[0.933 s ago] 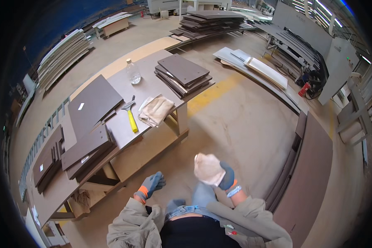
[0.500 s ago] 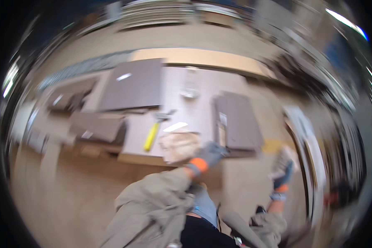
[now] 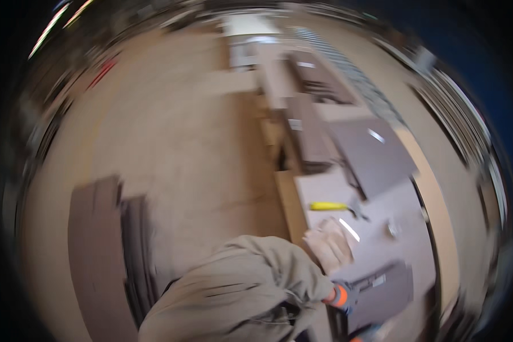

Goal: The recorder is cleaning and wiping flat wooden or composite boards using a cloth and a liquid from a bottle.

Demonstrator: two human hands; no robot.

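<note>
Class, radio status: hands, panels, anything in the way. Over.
Left hand at nearest panels, grip blurred. Right hand mostly cut off at lower edge. Cloth close by, possibly in the way.

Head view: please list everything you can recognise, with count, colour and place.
Table: one, pale, right of centre
Panels on table: many, dark brown, about four groups
Tool: one, yellow handle, on table
Cloth: one or more, beige, beside tool
Bottle: one, clear, right of cloth
Strip: one, white, between cloth and bottle
Long board: one, tan, along table's right side
Ladder-like frame: one, grey, upper right
Floor panels: several, brown, lower left
Stacked boards: uncountable, greyish, upper right
Sleeve: one, khaki, lower middle
Left hand: one, grey glove, by lower panels
Right hand: one, greyish glove, lower edge
</note>
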